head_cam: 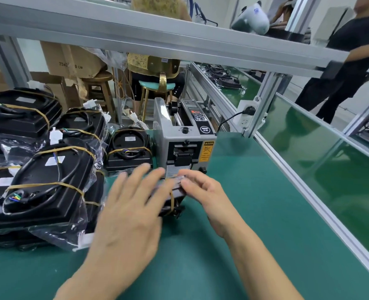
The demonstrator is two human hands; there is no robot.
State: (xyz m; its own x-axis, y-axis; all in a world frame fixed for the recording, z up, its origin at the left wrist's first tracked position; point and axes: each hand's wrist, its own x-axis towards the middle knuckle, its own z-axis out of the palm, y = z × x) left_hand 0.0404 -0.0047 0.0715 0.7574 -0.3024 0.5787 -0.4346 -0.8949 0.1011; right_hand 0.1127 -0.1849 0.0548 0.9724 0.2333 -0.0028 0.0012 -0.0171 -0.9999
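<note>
L hand (131, 204): fingers straight, spread, flat on black unit (173, 197); blurred. R hand (203, 191): fingertips pinched on clear tape strip (179, 177) at unit's top edge. Unit: rubber-banded, on green mat (254, 213), just before tape dispenser (185, 146). Status, est.: strip out of dispenser, going onto unit; pressing flat and bagging left. Far L: bagged units (49, 182) stacked, prob. finished.

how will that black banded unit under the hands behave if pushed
Probably stiff: the black unit looks like a hard moulded shell. Low and flat on the green mat, it should slide rather than tip or roll. Its rubber band likely keeps loose parts from flopping.
</note>
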